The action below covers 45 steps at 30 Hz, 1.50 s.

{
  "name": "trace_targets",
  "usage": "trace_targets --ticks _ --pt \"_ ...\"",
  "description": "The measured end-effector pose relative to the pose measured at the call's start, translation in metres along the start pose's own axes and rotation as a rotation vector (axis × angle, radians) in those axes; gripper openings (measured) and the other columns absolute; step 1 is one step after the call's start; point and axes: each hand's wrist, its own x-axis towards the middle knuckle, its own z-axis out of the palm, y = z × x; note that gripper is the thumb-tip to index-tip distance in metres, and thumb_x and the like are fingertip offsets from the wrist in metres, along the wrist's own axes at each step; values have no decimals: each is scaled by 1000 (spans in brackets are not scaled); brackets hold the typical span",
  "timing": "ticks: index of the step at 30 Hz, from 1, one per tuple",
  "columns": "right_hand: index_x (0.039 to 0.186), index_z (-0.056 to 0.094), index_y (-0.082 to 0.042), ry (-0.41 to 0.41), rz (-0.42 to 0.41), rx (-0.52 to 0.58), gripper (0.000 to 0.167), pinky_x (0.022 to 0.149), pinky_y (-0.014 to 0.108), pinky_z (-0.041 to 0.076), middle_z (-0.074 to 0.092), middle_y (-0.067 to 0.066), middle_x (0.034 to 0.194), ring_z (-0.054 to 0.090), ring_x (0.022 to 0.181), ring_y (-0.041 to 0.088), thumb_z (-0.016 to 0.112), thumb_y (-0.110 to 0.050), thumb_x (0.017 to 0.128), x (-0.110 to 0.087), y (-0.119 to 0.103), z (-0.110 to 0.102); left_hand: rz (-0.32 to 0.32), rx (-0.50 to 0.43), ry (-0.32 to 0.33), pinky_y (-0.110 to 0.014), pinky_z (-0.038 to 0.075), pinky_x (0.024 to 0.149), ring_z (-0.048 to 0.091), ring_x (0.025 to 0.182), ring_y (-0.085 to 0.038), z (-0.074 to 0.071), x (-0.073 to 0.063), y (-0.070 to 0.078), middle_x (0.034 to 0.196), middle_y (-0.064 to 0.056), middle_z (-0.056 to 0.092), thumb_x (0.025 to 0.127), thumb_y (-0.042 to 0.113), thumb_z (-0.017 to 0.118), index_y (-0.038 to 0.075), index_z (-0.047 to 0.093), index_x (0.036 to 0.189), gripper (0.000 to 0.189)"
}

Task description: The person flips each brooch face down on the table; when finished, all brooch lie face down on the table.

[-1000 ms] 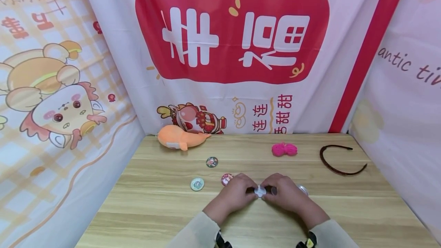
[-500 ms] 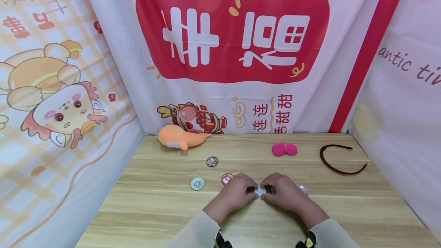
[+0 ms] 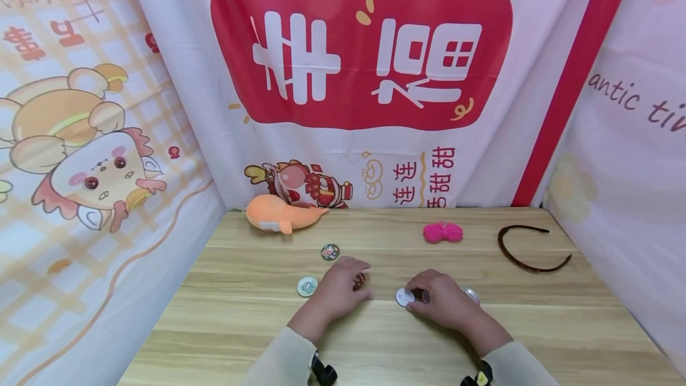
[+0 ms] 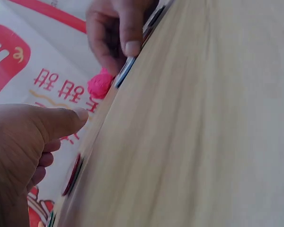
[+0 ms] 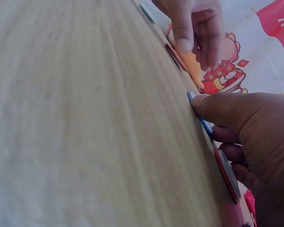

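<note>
Head view shows us a white disc (image 3: 403, 297) on the wood-grain table (image 3: 241, 320), its right edge pinched between thumb and forefinger of the right hand (image 3: 442, 299). From the right wrist we make out its blue rim, and a red-rimmed disc (image 5: 228, 176) lying close by, near that hand's other fingers. We find the left hand (image 3: 337, 290) with thumb and fingers spread apart about a reddish badge (image 3: 359, 280); in the left wrist view its thumb stands clear of the table. Left of that hand we see a mint badge (image 3: 306, 286), with a dark badge (image 3: 330, 252) farther back. A silvery disc (image 3: 471, 295) shows just beyond the right hand. Toward the rear we have an orange plush (image 3: 278, 214), a pink bundle (image 3: 442, 232) and a dark headband (image 3: 501, 244).
</note>
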Motion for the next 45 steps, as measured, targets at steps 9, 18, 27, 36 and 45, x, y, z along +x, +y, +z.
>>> trace_targets --ticks 9,18,27,36,45 --pt "119 81 -26 -15 29 2 30 109 49 59 75 -9 122 67 118 15 88 -38 93 0 -2 -2 -69 13 0 -48 54 115 65 133 -26 -10 -8 -19 139 -4 73 91 36 90 13 72 142 59" --pt "120 81 -27 -13 26 2 30 109 50 58 75 -9 123 68 119 16 88 -39 93 -1 -2 0 -108 -3 -1 -47 55 113 65 131 -27 -10 -9 -22 135 -4 75 94 31 88 15 75 139 49" --pt "119 81 -27 -6 14 4 30 109 50 58 76 -10 122 68 119 16 88 -38 92 0 0 2 -109 -12 -14 -49 56 111 66 129 -27 -9 -7 -22 133 -5 75 96 29 86 14 76 135 43" --pt "120 81 -27 -15 25 -4 30 110 49 58 75 -9 122 68 120 16 88 -39 93 0 -1 0 -49 9 -61 -41 57 108 66 120 -17 -2 -10 -14 127 1 76 96 33 85 17 79 131 39" --pt "120 81 -26 -13 19 -6 30 110 50 58 76 -8 123 68 121 18 88 -37 92 0 -2 -1 32 -5 -94 -36 57 108 67 118 -14 5 -18 4 122 5 77 91 34 89 19 79 129 41"
